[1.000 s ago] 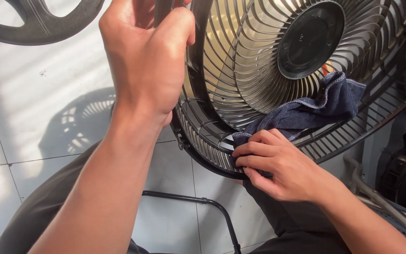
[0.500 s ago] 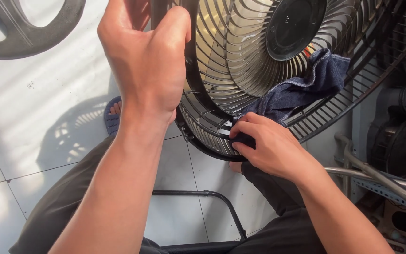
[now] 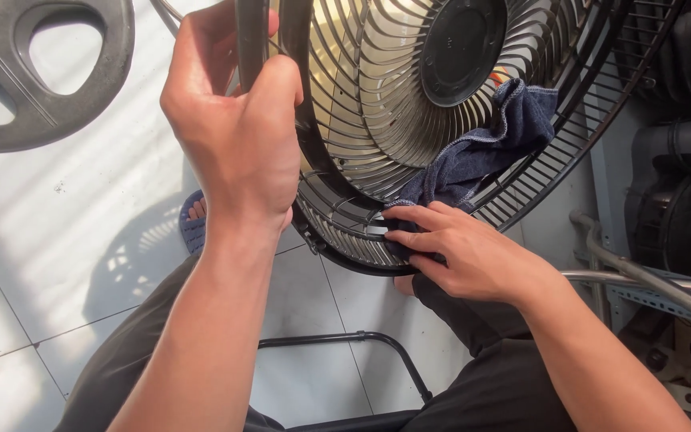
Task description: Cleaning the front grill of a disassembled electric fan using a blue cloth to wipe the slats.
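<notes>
A round black fan grille with thin curved wires and a dark centre cap fills the top middle of the head view. My left hand grips its left rim from outside, fingers wrapped round the edge. My right hand presses a dark blue cloth against the wires at the grille's lower rim. The rest of the cloth lies bunched across the grille up towards the cap.
A black plastic fan base lies on the white tiled floor at top left. A black metal tube frame runs under my legs. Dark machine parts and metal pipes crowd the right side. A foot in a blue sandal shows below the grille.
The grille and both hands have shifted left and down in view. My right hand has slid the cloth a little along the lower rim. My left hand keeps its grip.
</notes>
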